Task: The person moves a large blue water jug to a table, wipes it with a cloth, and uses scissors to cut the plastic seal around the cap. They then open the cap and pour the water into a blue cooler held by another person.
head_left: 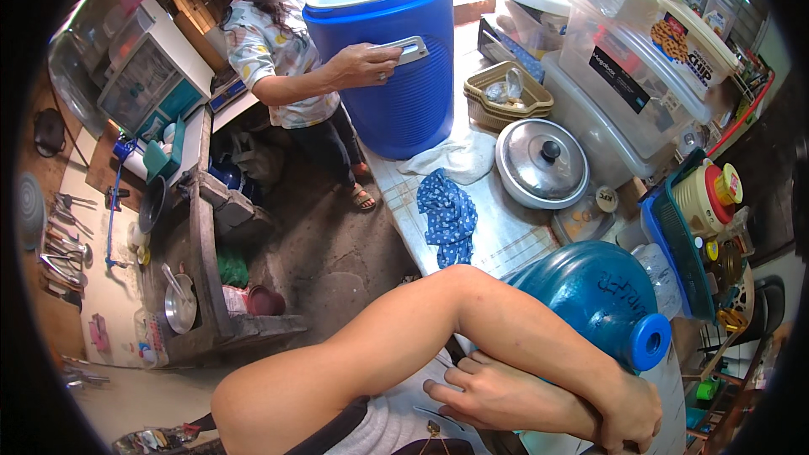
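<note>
Both my arms are folded across the lower part of the head view. My left hand (632, 415) is closed around my right arm, its fingertips partly hidden. My right hand (482, 389) rests under my left forearm, fingers loosely bent and apart with nothing in them. Beside my left forearm a teal water jug (577, 295) with a blue cap lies on its side on the table. Across the table a person (278, 67) in a patterned shirt grips the pale handle (411, 50) of a tall blue cooler (379, 105), whose top is uncovered.
On the metal-topped table (404, 202) are a blue patterned cloth (445, 215), a white cloth (459, 157), a lidded pot (542, 164) and a brown basket (506, 101). Clear plastic boxes (632, 67) stack at the right. A wooden counter (202, 253) stands left of the floor.
</note>
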